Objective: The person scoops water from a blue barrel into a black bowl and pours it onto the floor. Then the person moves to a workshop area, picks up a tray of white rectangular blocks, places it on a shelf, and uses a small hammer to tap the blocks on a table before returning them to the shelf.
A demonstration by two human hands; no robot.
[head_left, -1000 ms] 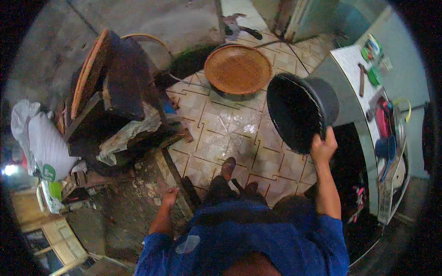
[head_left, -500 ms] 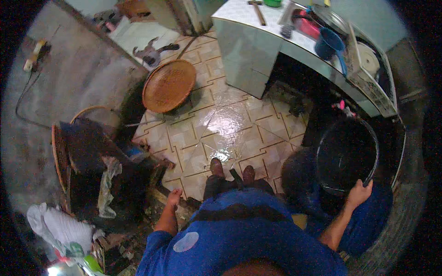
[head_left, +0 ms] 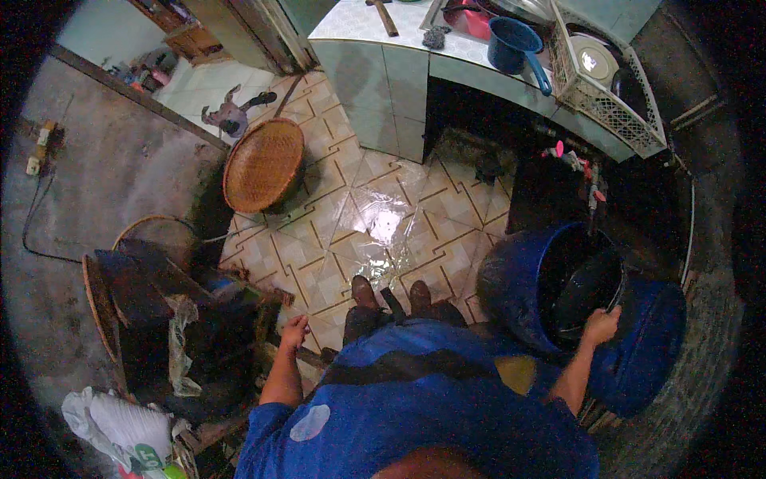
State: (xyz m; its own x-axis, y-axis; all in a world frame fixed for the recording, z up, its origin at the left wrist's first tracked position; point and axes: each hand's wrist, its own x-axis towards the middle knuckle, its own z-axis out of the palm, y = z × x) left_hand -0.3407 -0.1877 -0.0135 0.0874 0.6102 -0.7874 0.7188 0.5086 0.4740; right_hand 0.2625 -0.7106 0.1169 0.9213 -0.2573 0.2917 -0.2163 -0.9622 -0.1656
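So the right hand [head_left: 603, 326] has a proper hold on a black basin [head_left: 585, 289], fingers closed over the rim at the side nearest the body. From that grip the basin reaches forward and to the left, so the hand only has one edge of it and the rest sits out beyond the knuckles. It's tilted too, down in the round mouth of a big blue drum [head_left: 511, 287]. Can't tell how deep it goes, or whether it's touching the drum's inside wall, it's way too dark in there. Just past the drum's far edge there's a tap [head_left: 594, 195] with a pink handle, and another rounded blue thing [head_left: 650, 351] sits to the right of the drum, near the wrist.

The left hand [head_left: 295, 331] is well apart from all that, out by the person's left side, near a dark heap [head_left: 219, 343] of bits with pale plastic [head_left: 182, 351] hanging down it. Nothing I can see in that hand. Fingers look a bit bent, but it's too small to tell how open it is.

Shiny wet-looking patch on the tiled floor [head_left: 335, 239] ahead of the shoes [head_left: 365, 291], a round woven tray [head_left: 265, 166] up on the left, and a blue dipper [head_left: 512, 46] on the counter [head_left: 351, 20], just beside a white crate [head_left: 598, 108].
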